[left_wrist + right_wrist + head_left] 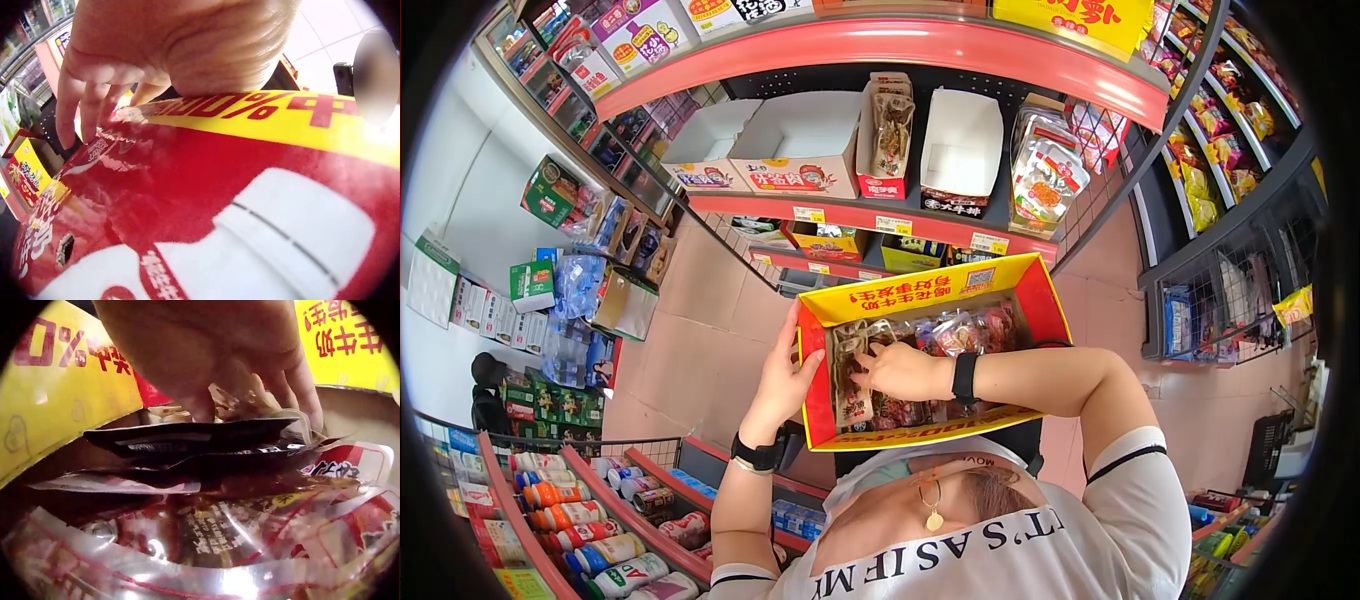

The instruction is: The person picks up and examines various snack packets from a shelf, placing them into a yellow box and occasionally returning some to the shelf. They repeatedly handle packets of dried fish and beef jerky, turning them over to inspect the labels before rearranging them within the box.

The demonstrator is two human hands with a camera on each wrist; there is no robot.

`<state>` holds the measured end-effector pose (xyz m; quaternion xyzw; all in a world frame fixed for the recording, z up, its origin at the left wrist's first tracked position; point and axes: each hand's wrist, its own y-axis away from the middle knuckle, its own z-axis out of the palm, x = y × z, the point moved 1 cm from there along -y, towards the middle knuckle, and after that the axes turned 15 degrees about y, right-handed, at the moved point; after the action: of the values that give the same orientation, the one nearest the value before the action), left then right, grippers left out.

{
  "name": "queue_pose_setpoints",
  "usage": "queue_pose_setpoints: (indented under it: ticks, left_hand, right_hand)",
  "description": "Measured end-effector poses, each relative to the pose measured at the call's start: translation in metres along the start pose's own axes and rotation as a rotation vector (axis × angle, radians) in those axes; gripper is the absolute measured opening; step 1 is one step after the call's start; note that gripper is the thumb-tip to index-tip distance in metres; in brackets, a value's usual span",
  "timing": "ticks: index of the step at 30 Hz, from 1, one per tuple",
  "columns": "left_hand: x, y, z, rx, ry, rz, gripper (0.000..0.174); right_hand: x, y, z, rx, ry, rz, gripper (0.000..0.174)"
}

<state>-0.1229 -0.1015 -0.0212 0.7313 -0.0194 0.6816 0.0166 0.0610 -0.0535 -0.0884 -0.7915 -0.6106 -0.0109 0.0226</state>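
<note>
A yellow-and-red cardboard box (928,292) sits in front of the person's body, full of snack packets. My left hand (783,375) grips the box's left wall, with the fingers along the outside in the left wrist view. Inside the box, my right hand (908,371) reaches to the left end. Its thumb and fingers lie around a beige snack packet (240,397) in the right wrist view. Dark packets (194,440) stand upright just below that hand. Shiny clear-and-red packets (965,332) fill the rest of the box.
Ahead is a red-edged shelf (880,222) bearing a white carton (960,140), a narrow carton of beige packets (890,130) and hanging-type packets (1045,180). Drink bottles (590,530) line a rack at lower left. Stacked goods (565,300) stand along the left wall.
</note>
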Motion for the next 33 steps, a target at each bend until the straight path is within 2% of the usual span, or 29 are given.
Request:
queue_pose_setpoints:
  ticks: [1,3,4,5,7,9,13,16,19,23,25,27,31,33]
  left_hand:
    - [0.001,0.000,0.001,-0.004,-0.009,0.008,0.072]
    - [0.002,0.001,0.001,-0.005,-0.019,0.015,0.072]
    - [0.003,0.001,0.002,-0.001,0.005,-0.001,0.072]
    - [0.003,0.001,0.002,0.003,0.030,-0.016,0.072]
    - [0.001,0.001,0.002,0.000,0.035,-0.017,0.072]
    - [0.001,0.000,0.001,-0.001,0.039,-0.018,0.072]
    - [0.002,0.000,0.002,0.004,0.041,-0.015,0.072]
    - [0.001,-0.001,0.001,0.008,0.031,-0.026,0.072]
    - [-0.004,-0.001,-0.001,0.031,-0.017,-0.009,0.072]
    - [0.002,-0.001,0.001,0.028,-0.021,0.012,0.072]
    - [0.008,-0.001,0.003,0.023,0.063,-0.080,0.072]
    - [0.004,-0.001,0.001,0.018,0.051,-0.063,0.072]
    - [0.004,-0.002,0.001,0.014,0.079,-0.097,0.073]
    - [0.002,-0.002,0.000,0.011,0.074,-0.095,0.073]
  right_hand:
    - [0.001,0.000,0.000,0.000,0.000,-0.002,0.034]
    - [0.002,-0.002,-0.002,0.043,-0.041,-0.052,0.019]
    - [0.002,-0.002,-0.001,0.043,-0.042,-0.053,0.019]
    - [0.001,-0.002,-0.001,0.120,-0.011,-0.072,0.012]
    - [0.003,-0.001,-0.003,0.197,0.021,-0.090,0.011]
    - [0.008,-0.001,-0.005,0.203,-0.008,-0.224,0.011]
    - [0.020,-0.003,-0.012,0.214,-0.054,-0.247,0.011]
    - [0.035,-0.003,-0.022,0.215,-0.196,-0.165,0.010]
    - [0.049,0.000,-0.025,0.205,-0.176,-0.071,0.008]
    - [0.057,0.007,-0.032,0.095,-0.048,0.237,0.009]
    - [0.059,0.010,-0.032,0.030,-0.009,0.287,0.009]
    - [0.059,0.010,-0.034,-0.009,-0.005,0.296,0.008]
    - [0.047,0.004,-0.044,0.111,0.013,0.262,0.006]
    - [0.033,0.000,-0.051,0.183,-0.059,0.318,0.007]
